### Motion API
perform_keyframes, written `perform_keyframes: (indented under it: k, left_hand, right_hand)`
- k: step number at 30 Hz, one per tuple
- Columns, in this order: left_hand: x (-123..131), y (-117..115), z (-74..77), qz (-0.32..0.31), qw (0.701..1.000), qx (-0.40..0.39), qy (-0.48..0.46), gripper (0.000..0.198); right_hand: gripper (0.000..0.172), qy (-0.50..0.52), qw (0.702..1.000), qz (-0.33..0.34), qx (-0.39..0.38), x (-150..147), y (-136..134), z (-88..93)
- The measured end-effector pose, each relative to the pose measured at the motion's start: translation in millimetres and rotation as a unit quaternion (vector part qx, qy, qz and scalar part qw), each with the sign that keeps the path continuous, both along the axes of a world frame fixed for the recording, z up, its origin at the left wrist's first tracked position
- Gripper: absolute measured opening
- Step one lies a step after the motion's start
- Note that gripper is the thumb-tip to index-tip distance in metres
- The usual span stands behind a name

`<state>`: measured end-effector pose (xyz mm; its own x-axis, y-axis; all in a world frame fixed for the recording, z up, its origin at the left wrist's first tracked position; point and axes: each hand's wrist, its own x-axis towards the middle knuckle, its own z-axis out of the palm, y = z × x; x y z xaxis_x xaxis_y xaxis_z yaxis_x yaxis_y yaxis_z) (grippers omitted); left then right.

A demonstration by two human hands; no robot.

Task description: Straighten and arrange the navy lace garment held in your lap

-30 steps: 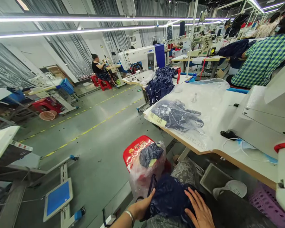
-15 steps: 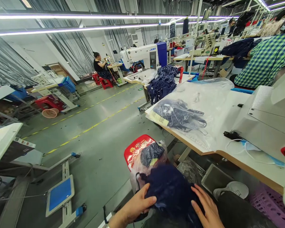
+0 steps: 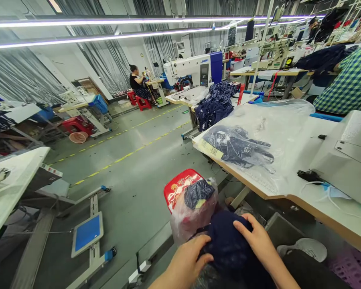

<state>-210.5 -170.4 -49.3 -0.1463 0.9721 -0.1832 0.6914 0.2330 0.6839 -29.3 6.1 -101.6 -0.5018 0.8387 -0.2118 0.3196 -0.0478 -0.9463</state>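
Note:
A dark navy piece of cloth (image 3: 228, 245) lies bunched close to my body at the lower middle. On its left edge my left hand (image 3: 191, 259) is closed, thumb and fingers pinching the fabric. My right hand (image 3: 255, 237) grips the upper right part of the cloth, thumb on top and the other fingers partly out of sight. Just beyond it, a clear plastic bag (image 3: 180, 226) holding a dark folded item (image 3: 198, 193) rests on a red stool (image 3: 180, 180). The cloth's lower part fades into dark shadow, so its exact kind is unclear.
At right stands a white sewing table (image 3: 291, 160) with bagged dark pieces (image 3: 240, 146) and a sewing machine (image 3: 343, 152). Below are a purple basket (image 3: 351, 263) and a white shoe (image 3: 309, 249). A navy fabric pile (image 3: 215, 104) sits farther off. A co-worker in a checked shirt (image 3: 349, 84) is at right.
My right hand has moved from the cloth's right side up onto its top edge and grips there. The cloth is shifted and reshaped. The view has turned slightly left.

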Motion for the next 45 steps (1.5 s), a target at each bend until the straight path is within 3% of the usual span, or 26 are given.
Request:
perform_keyframes:
  k: [5,8,12,16,18,21,24,31,38,45]
  left_hand:
    - [-21,-18,-24.2,-0.042,0.979,0.130,0.149,0.036]
    - [-30,-29,-41.9,-0.058,0.973,0.156,0.159,0.035]
    - [-26,-31,-54.6,-0.030,0.985,0.127,0.118,0.033]
    - [-9,-18,-41.5,0.039,0.998,0.053,0.001,0.049]
    - [-3,-9,-28.2,0.044,0.995,0.007,-0.092,0.044]
    - [3,2,-8.7,0.013,0.966,-0.066,-0.249,0.021]
    - [9,9,5.7,-0.006,0.928,-0.115,-0.354,0.027]
    - [15,13,19.3,0.037,0.923,-0.081,-0.375,0.039]
    - [14,14,27.4,0.025,0.928,-0.069,-0.365,0.038]
    - [14,13,29.7,0.014,0.938,-0.047,-0.342,0.035]
  right_hand:
    - [0.035,0.065,0.993,-0.049,-0.086,17,9,4.0]
    - [0.036,0.106,0.985,-0.081,-0.112,19,9,-0.3]
    - [0.035,0.162,0.973,-0.059,-0.156,19,5,-3.5]
    - [0.033,0.189,0.964,-0.045,-0.181,21,2,-2.3]
    - [0.031,0.196,0.962,-0.052,-0.185,24,3,-2.4]
    - [0.030,0.201,0.960,-0.064,-0.186,28,5,-3.7]
    - [0.030,0.203,0.958,-0.072,-0.190,31,7,-5.1]
    - [0.030,0.202,0.956,-0.076,-0.197,30,6,-8.5]
    - [0.033,0.195,0.956,-0.086,-0.201,27,8,-12.0]
    - [0.033,0.193,0.956,-0.083,-0.204,25,6,-2.0]
